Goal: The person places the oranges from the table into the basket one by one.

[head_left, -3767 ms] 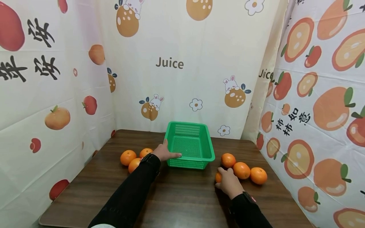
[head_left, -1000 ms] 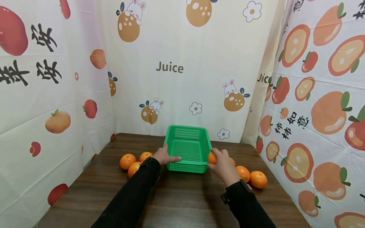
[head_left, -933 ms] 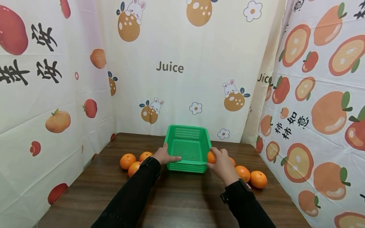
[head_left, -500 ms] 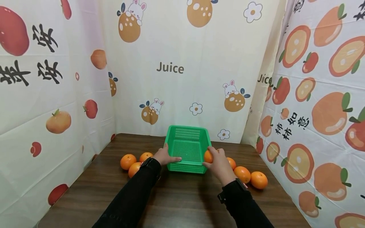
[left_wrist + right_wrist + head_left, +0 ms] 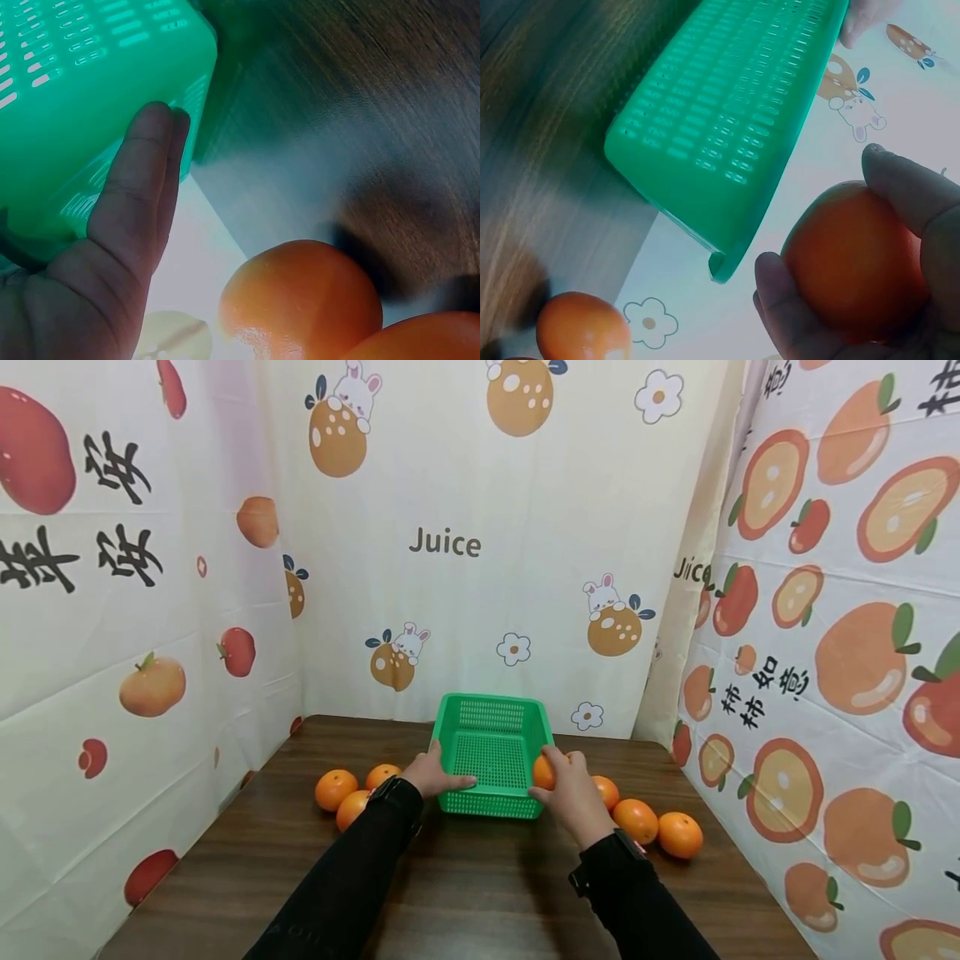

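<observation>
A green slotted plastic basket (image 5: 491, 806) stands on the table near the back wall. My left hand (image 5: 432, 774) rests at its front left corner, thumb stretched along the front rim. In the left wrist view, the straight fingers (image 5: 135, 176) lie against the basket's outer wall. My right hand (image 5: 576, 797) holds an orange (image 5: 543, 772) between thumb and fingers, raised by the basket's front right corner. In the right wrist view, that orange (image 5: 855, 262) appears just off the basket rim (image 5: 727, 262), with fingertips curled round it.
Three oranges (image 5: 636, 821) lie in a row on the brown table (image 5: 480, 893), right of the basket. Another three oranges (image 5: 336, 790) sit to its left, partly behind my left wrist. Fruit-printed cloth (image 5: 450, 610) closes off the back and sides.
My right hand has picked up an orange from beside the right-hand row and brought it up and left to the basket, drifting slightly further left lately. My left hand stays on the basket.
</observation>
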`<act>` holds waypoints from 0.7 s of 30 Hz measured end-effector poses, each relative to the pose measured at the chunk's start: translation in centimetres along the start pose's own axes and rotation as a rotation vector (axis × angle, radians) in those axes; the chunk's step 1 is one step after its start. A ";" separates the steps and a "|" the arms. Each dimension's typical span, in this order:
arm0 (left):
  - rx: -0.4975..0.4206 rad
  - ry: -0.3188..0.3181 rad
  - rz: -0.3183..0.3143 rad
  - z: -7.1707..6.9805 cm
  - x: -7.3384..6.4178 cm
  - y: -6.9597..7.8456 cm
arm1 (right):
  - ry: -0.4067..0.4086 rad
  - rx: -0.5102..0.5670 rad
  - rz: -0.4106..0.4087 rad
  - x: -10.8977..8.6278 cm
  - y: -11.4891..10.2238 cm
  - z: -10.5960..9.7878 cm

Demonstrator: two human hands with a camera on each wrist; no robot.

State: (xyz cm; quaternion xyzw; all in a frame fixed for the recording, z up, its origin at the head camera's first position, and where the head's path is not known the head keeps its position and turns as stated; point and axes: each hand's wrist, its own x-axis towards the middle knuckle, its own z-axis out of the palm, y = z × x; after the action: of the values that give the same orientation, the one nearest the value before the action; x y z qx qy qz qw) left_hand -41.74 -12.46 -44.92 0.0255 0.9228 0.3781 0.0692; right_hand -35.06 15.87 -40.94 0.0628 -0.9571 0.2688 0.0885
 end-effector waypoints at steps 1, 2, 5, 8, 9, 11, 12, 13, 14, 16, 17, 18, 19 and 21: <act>0.002 0.000 -0.001 0.1 0.1 -0.1 | -0.001 0.004 -0.001 0.0 0.0 0.0; 0.008 -0.002 -0.007 0.1 0.3 -0.2 | -0.001 0.009 0.001 0.0 0.0 0.1; 0.005 0.000 -0.013 0.4 0.8 -0.5 | -0.005 0.037 0.004 0.1 -0.1 0.4; 0.009 -0.002 -0.020 0.5 0.8 -0.6 | -0.012 0.073 0.009 0.2 -0.1 0.7; 0.012 -0.001 -0.013 0.4 0.7 -0.5 | -0.013 0.081 0.010 0.2 -0.1 0.9; 0.008 -0.001 -0.010 0.3 0.3 -0.3 | -0.014 0.098 0.011 0.2 -0.1 1.1; 0.008 -0.004 -0.009 0.2 0.1 -0.2 | -0.013 0.108 0.015 0.2 -0.1 1.2; 0.007 -0.006 -0.008 0.2 -0.1 -0.1 | -0.012 0.115 0.014 0.2 0.0 1.3; 0.000 -0.003 -0.001 0.1 -0.4 0.0 | -0.013 0.123 0.020 0.2 0.0 1.3; -0.009 -0.004 0.005 0.1 -0.5 0.0 | -0.011 0.136 0.028 0.2 0.1 1.5; -0.013 -0.002 0.007 0.1 -0.6 0.1 | -0.009 0.142 0.030 0.2 0.1 1.6; -0.018 0.001 0.013 0.0 -0.7 0.2 | -0.008 0.144 0.032 0.2 0.1 1.7; -0.022 0.003 0.015 0.0 -0.6 0.1 | -0.006 0.147 0.033 0.2 0.1 1.7; -0.017 0.006 0.016 0.1 -0.3 0.0 | -0.001 0.156 0.035 0.3 0.1 1.7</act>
State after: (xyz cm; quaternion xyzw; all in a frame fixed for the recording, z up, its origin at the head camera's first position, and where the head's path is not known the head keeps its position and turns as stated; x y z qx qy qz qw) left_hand -41.40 -12.41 -44.92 0.0310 0.9197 0.3863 0.0634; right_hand -35.62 15.04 -42.37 0.0531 -0.9343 0.3439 0.0781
